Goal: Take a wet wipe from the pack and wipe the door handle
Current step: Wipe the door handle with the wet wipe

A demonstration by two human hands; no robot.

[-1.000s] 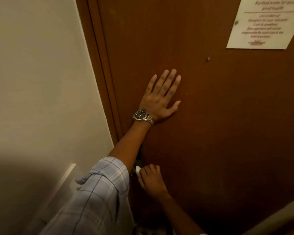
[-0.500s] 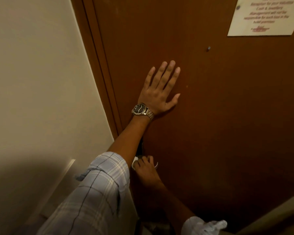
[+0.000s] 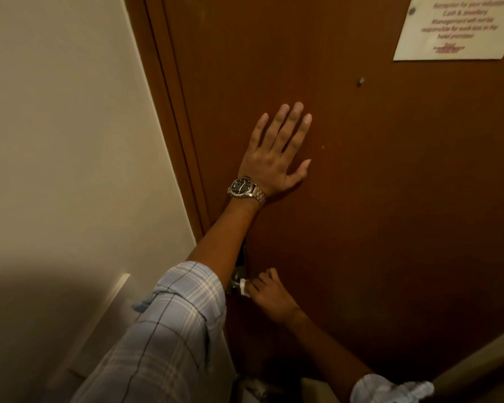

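Left hand (image 3: 274,158) lies flat on the brown door (image 3: 390,199), fingers (image 3: 288,123) spread w/ thumb out to the side, palm against the wood. Metal watch (image 3: 245,189) on that wrist; plaid sleeve (image 3: 169,330) rolled up past the forearm. The arm crosses in front of the door edge and hides most of the handle area.

Lower down, right hand (image 3: 269,295) is curled, fingers pinching a white wipe (image 3: 244,287) at their tips. Wipe is pressed vs the dark metal door handle (image 3: 235,279), of which only a small part shows just beside the left forearm. Can't tell handle shape, too dark and mostly covered.

Wipe pack isn't in view. Paper notice (image 3: 454,27) w/ red print is fixed at the door's upper right, well apart from both hands; a small stud (image 3: 361,81) sits below it. Cream wall (image 3: 56,126) on the left of the door frame (image 3: 169,112).
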